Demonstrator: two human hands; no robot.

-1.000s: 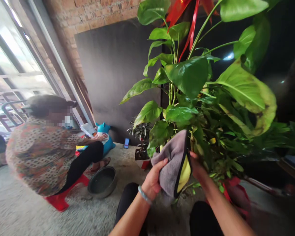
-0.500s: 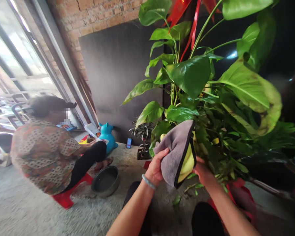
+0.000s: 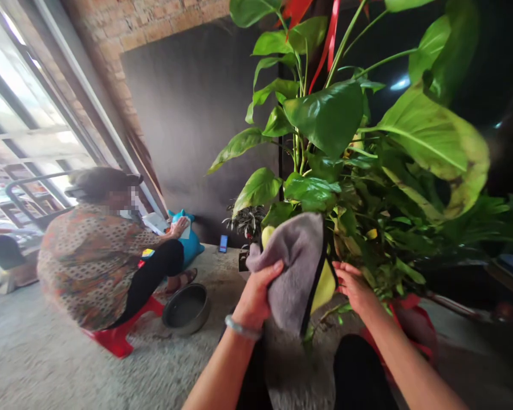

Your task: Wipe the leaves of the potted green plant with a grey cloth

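My left hand (image 3: pixel 256 293), with a pale bangle at its wrist, grips a cleaning cloth (image 3: pixel 293 285), grey on one side and yellow on the other, with a black border. The cloth hangs folded in front of the lower leaves. My right hand (image 3: pixel 355 287) is at the cloth's yellow edge, fingers slightly bent and parted; whether the fingertips touch the edge I cannot tell. Behind both hands rises a large leafy potted plant (image 3: pixel 325 119) with broad green leaves, some browned at the rim, and red ribbons. A red pot or wrapping (image 3: pixel 412 324) shows at its base.
To the left a person (image 3: pixel 98 256) sits on a red stool (image 3: pixel 115 336), one hand on a blue animal figure (image 3: pixel 192 245). A grey basin (image 3: pixel 187 310) stands on the concrete floor between us. A phone (image 3: pixel 223 244) leans against a dark panel (image 3: pixel 196 125), near a small potted plant (image 3: pixel 248 225).
My left hand has drawn the cloth slightly left and down. My right hand has come out from behind the cloth's edge. The seated person's hand has moved up onto the blue figure.
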